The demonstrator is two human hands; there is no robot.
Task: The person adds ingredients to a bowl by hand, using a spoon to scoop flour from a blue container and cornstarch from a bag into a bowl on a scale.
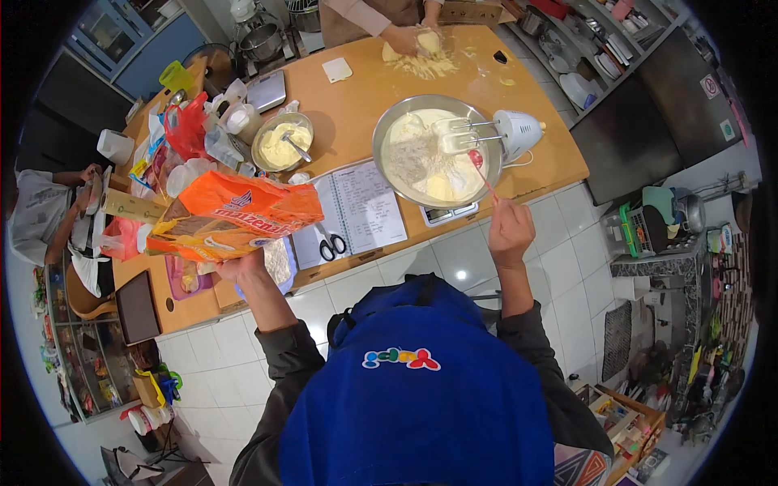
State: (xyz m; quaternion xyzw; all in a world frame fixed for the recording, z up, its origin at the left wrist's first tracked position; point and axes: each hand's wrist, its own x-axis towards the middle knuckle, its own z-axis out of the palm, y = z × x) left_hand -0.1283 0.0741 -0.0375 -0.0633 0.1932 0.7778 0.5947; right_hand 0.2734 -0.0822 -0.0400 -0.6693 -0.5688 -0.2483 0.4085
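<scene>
My left hand [243,267] grips the lower edge of a large orange and yellow bag [243,212], tilted over the table's left part. In my right hand [510,232] is a small pink spoon [485,175], its bowl over the near right side of a big metal mixing bowl [384,166]. Pale batter, white powder and a yellow lump [440,188] lie in that bowl. A white hand mixer [517,134] rests at the bowl's right rim, its beaters over the contents. Beneath the bowl, part of a white scale [450,214] shows.
An open handwritten notebook [369,212] and black scissors [331,246] lie between bag and bowl. Behind stands a bowl of yellow cream [283,146] with a spoon. Another person's hands [405,39] work dough at the far edge. A second person [49,206] is at the left.
</scene>
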